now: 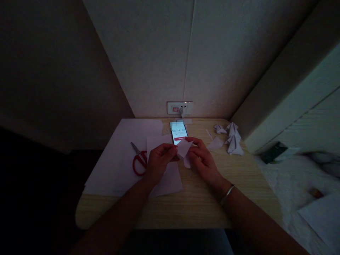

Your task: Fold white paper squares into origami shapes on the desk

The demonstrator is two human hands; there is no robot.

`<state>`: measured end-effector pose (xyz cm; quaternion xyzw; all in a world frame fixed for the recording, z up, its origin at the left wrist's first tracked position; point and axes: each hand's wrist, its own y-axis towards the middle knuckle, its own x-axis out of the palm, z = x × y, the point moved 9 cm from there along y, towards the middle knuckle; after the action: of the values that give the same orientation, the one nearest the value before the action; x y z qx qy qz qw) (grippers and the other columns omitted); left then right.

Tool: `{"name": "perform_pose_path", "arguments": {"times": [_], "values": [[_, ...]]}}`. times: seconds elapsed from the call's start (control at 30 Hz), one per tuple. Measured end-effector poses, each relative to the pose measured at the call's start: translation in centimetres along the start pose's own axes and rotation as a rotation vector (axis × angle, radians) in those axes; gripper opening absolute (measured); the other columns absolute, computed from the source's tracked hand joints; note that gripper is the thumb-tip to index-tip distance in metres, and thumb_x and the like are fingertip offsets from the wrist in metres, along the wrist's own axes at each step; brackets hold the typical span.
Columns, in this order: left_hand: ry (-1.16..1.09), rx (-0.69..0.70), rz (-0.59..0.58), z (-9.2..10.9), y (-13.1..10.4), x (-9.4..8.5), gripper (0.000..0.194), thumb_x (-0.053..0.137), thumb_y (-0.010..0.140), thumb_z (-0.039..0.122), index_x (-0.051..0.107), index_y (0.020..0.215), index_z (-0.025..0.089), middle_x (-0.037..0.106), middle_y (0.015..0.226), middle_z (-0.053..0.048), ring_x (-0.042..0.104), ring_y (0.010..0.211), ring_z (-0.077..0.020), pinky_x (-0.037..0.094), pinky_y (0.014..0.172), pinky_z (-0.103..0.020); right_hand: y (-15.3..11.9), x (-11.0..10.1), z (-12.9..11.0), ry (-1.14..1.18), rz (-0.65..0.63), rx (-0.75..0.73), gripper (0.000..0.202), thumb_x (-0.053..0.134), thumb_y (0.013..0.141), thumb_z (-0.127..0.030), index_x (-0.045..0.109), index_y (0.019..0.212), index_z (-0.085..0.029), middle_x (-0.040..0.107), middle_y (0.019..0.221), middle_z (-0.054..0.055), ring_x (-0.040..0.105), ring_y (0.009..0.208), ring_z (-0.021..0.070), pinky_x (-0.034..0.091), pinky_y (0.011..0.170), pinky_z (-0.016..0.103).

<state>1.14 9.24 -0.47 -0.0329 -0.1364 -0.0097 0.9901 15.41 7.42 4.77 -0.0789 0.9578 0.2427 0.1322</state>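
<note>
A small folded piece of white paper [184, 147] is held up between my two hands over the wooden table. My left hand [161, 158] pinches its left edge between thumb and fingertips. On the other side, my right hand [202, 157] grips the paper, with a bracelet on that wrist. Just behind the paper lies a lit phone [178, 131] showing a timer, its lower part covered by the paper and my fingers. Scissors with red handles [139, 160] rest on white sheets [114, 159] beside my left hand, which hides part of one handle.
Folded paper figures [233, 140] stand at the table's right back, near a paper scrap [215, 142]. A wall socket [180, 107] with a plug sits behind the wooden table [212, 209]. To the right is a bed [276, 184] with a dark green packet [273, 152].
</note>
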Motion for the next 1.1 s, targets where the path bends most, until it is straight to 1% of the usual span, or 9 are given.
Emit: {"name": "perform_pose_path", "arguments": {"times": [0.17,0.33,0.4,0.5,0.57,0.67,0.77,0.93,1.1], "values": [[0.018,0.037,0.052,0.3,0.2,-0.5,0.023,0.073,0.067,0.034,0.065,0.077,0.015,0.068,0.072,0.0,0.062,0.063,-0.0104,0.054,0.061,-0.024,0.1,-0.5,0.3,-0.026,0.08,-0.011,0.013,0.053,0.086,-0.024,0.065,0.089,-0.024,0.058,0.104,0.006,0.056,0.101,0.0199,0.045,0.089,0.036],[0.087,0.109,0.064,1.2,-0.1,-0.5,0.019,0.071,0.069,0.031,0.064,0.078,0.016,0.065,0.067,0.002,0.058,0.058,-0.0084,0.048,0.055,-0.019,-0.2,-0.9,2.2,0.039,0.142,0.119,0.012,0.061,0.082,-0.027,0.06,0.094,-0.024,0.064,0.087,0.001,0.06,0.083,0.0169,0.047,0.08,0.033],[0.12,0.131,0.042,1.5,-0.2,-0.3,0.019,0.069,0.072,0.031,0.066,0.084,0.017,0.066,0.069,0.001,0.058,0.06,-0.0084,0.046,0.056,-0.019,-0.3,-1.1,2.5,0.058,0.177,0.129,0.022,0.064,0.079,-0.028,0.058,0.101,-0.025,0.064,0.094,0.002,0.06,0.089,0.0175,0.046,0.084,0.034],[0.192,0.151,0.017,1.7,-0.3,-0.2,0.018,0.066,0.074,0.031,0.067,0.086,0.017,0.065,0.069,0.001,0.055,0.06,-0.0087,0.043,0.056,-0.019,-0.2,-1.5,2.3,0.101,0.215,0.107,0.047,0.066,0.077,-0.027,0.05,0.121,-0.03,0.058,0.119,0.004,0.054,0.109,0.0192,0.042,0.094,0.037],[0.24,0.168,0.017,1.9,-0.4,-0.3,0.017,0.065,0.075,0.031,0.068,0.084,0.017,0.064,0.069,0.001,0.054,0.061,-0.0089,0.041,0.056,-0.019,-0.1,-1.3,2.6,0.167,0.184,0.144,0.056,0.067,0.077,-0.029,0.044,0.128,-0.032,0.056,0.124,0.004,0.054,0.111,0.0194,0.043,0.092,0.037],[0.321,0.192,0.009,1.8,-0.3,-0.3,0.017,0.061,0.078,0.032,0.066,0.086,0.017,0.063,0.071,0.001,0.053,0.062,-0.0088,0.039,0.056,-0.019,-0.3,0.3,3.8,0.296,0.054,0.292,0.037,0.065,0.078,-0.034,0.057,0.114,-0.029,0.066,0.099,0.002,0.062,0.086,0.0184,0.05,0.074,0.033],[0.423,0.196,-0.005,1.5,-0.3,-0.1,0.018,0.057,0.081,0.033,0.062,0.087,0.017,0.062,0.072,0.001,0.053,0.062,-0.0092,0.039,0.055,-0.019,-0.8,1.4,4.6,0.375,-0.007,0.41,0.02,0.064,0.077,-0.038,0.064,0.09,-0.023,0.065,0.076,-0.001,0.058,0.065,0.0154,0.047,0.059,0.027],[0.537,0.222,0.024,1.6,-0.2,-0.1,0.015,0.052,0.084,0.031,0.058,0.089,0.018,0.064,0.078,0.0,0.056,0.064,-0.0105,0.04,0.056,-0.02,-1.0,1.7,4.7,0.415,0.0,0.459,0.022,0.062,0.079,-0.04,0.062,0.09,-0.021,0.061,0.069,-0.002,0.05,0.054,0.0112,0.039,0.049,0.023],[0.633,0.291,0.04,2.5,-0.4,-0.3,0.014,0.053,0.084,0.03,0.058,0.091,0.018,0.065,0.081,-0.001,0.058,0.069,-0.0119,0.043,0.06,-0.022,-0.9,1.4,4.2,0.403,0.014,0.468,0.032,0.053,0.084,-0.048,0.065,0.099,-0.022,0.062,0.074,0.0,0.053,0.059,0.0124,0.041,0.052,0.024]]}}
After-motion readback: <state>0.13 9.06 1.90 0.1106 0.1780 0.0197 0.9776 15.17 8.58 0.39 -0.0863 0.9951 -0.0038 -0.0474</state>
